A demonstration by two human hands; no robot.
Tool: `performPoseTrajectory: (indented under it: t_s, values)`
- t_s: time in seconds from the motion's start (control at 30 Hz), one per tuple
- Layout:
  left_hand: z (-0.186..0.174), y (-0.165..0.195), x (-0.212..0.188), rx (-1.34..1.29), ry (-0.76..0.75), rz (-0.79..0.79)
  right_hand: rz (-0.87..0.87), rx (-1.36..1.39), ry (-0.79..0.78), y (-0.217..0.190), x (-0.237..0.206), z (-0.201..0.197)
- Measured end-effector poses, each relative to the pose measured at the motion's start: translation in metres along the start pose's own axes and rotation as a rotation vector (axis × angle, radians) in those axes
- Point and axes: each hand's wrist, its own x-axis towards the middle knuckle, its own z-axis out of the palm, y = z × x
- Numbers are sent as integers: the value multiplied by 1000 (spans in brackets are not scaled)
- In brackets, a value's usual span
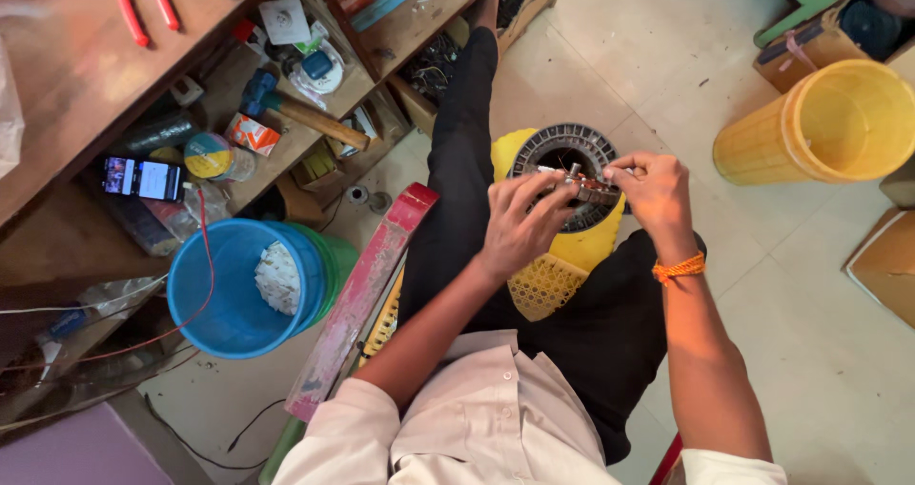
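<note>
1. Pale shirt sleeves (477, 428) fill the near edge, with black trousers (457, 190) past them.
2. Both hands meet over a round metal ring with slots (562, 147), which sits on a yellow basket (553, 275) lying on its side between the knees.
3. The left hand (519, 223) has its fingers bent around a small metal part (586, 188) at the near rim of the ring.
4. The right hand (653, 194) pinches the other end of the same small part. An orange thread band (679, 269) is tied on that wrist.
5. A blue bucket (238, 290) with white cloth inside stands to the left, and a worn red plank (357, 304) leans just beside it.
6. Far on the right stands a big yellow bin (820, 128).
7. On the left, wooden shelves (86, 85) hold a lit phone (143, 177), a hammer (295, 111) and red-handled pliers (143, 4).
</note>
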Motion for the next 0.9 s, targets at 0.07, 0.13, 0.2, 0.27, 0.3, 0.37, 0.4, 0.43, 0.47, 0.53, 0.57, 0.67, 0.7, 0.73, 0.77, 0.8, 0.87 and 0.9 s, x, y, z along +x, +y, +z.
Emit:
performPoseTrajectory:
  t_s: [0.07,0.13,0.2,0.27,0.3,0.37,0.4,0.43,0.47,0.53,0.57,0.67,0.7,0.73,0.77,0.8,0.87,0.9]
  values:
    - [-3,-15,10,-76,-149,90,26,65,-10,4,-13,-7]
    - [1,-32,23,-172,-324,146,33,163,5,2,-23,-16]
    - [4,-39,26,-211,-349,137,20,271,-51,-4,-34,-29]
    - [6,-43,26,-241,-364,125,11,335,-96,-12,-46,-33]
    - [6,-44,26,-253,-363,122,6,342,-110,-17,-52,-29]
    - [6,-43,24,-267,-366,119,-5,289,-107,-27,-65,-22]
    - [5,-43,23,-268,-366,116,-13,227,-94,-30,-70,-20]
    - [4,-43,24,-268,-361,110,-23,161,-85,-33,-75,-18]
    - [4,-43,24,-272,-365,112,-69,148,-73,-36,-79,-14]
    - [4,-44,27,-281,-369,120,-169,118,-46,-39,-84,-7]
    - [3,-44,29,-286,-386,116,-261,46,-37,-40,-85,-4]
    - [2,-43,29,-248,-417,154,-451,-106,5,-39,-90,8]
    - [1,-42,26,-197,-405,196,-463,-117,24,-38,-92,11]
    - [0,-41,23,-147,-394,237,-474,-128,43,-37,-93,13]
    - [-1,-40,18,-128,-352,255,-459,-167,41,-35,-94,14]
    - [-2,-38,13,-108,-309,273,-446,-206,38,-35,-95,15]
    - [-2,-38,3,-85,-236,317,-471,-218,37,-35,-97,13]
    - [-2,-39,-2,-86,-212,340,-503,-189,37,-37,-101,11]
